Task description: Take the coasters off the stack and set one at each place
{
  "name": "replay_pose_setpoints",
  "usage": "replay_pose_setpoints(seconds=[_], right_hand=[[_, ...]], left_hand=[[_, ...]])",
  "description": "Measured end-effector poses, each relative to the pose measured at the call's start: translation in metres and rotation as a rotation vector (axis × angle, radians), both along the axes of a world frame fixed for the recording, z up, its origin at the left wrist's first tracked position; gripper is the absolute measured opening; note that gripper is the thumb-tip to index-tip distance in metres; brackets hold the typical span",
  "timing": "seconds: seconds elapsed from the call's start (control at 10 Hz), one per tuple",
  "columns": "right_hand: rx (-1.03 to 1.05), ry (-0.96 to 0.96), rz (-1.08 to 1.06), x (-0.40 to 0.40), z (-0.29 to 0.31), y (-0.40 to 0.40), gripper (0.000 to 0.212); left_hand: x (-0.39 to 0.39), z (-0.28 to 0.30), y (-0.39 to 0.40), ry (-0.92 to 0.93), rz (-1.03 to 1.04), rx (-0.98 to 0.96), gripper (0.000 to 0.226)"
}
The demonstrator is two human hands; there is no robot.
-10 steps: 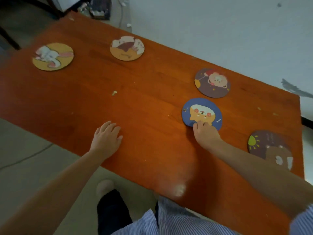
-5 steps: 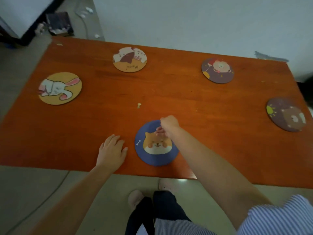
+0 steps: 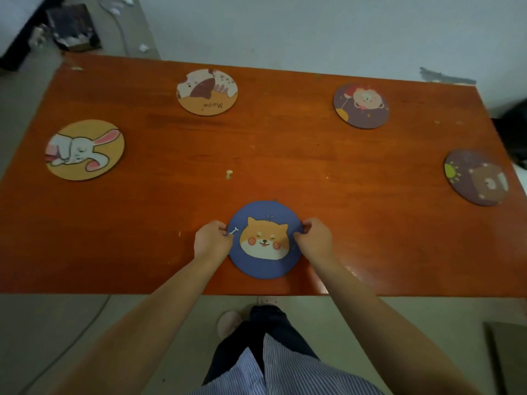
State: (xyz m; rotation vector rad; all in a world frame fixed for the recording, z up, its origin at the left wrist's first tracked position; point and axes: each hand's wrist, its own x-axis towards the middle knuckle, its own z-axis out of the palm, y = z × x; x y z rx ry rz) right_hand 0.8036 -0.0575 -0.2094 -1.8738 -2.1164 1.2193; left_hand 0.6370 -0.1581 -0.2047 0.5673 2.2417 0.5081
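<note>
A blue coaster with a shiba dog lies flat near the front edge of the orange-brown table. My left hand pinches its left rim and my right hand pinches its right rim. Other round coasters lie spread around the table: a yellow rabbit coaster at the left, an orange "Meow" cat coaster at the back, a dark purple coaster with a bear and balloon at the back right, and a purple bear-and-sun coaster at the right edge. No stack is in view.
A small pale crumb lies mid-table. Beyond the far left corner, dark clutter and a cable sit on the floor. My legs and a shoe show below the table's front edge. A white wall runs behind the table.
The view has swung to face the table squarely. My right hand slid the blue dog coaster to the front centre, and my left hand came off the table onto its left rim.
</note>
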Motion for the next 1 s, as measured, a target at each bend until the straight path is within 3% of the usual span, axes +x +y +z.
replay_pose_setpoints(seconds=[0.2, 0.7, 0.9, 1.0], right_hand=[[0.214, -0.029, 0.095, 0.028, 0.007, 0.016, 0.007], [0.156, -0.111, 0.11, 0.054, -0.008, 0.026, 0.015], [0.163, -0.165, 0.234, 0.058, -0.01, 0.027, 0.022], [0.256, -0.181, 0.291, 0.057, 0.001, 0.034, 0.026]], left_hand=[[0.025, -0.006, 0.009, -0.084, 0.048, 0.049, 0.017], [0.047, -0.009, 0.021, 0.019, -0.023, 0.034, 0.013], [0.045, -0.007, 0.02, 0.139, -0.161, -0.038, 0.011], [0.032, -0.01, 0.014, 0.367, -0.202, 0.054, 0.02]])
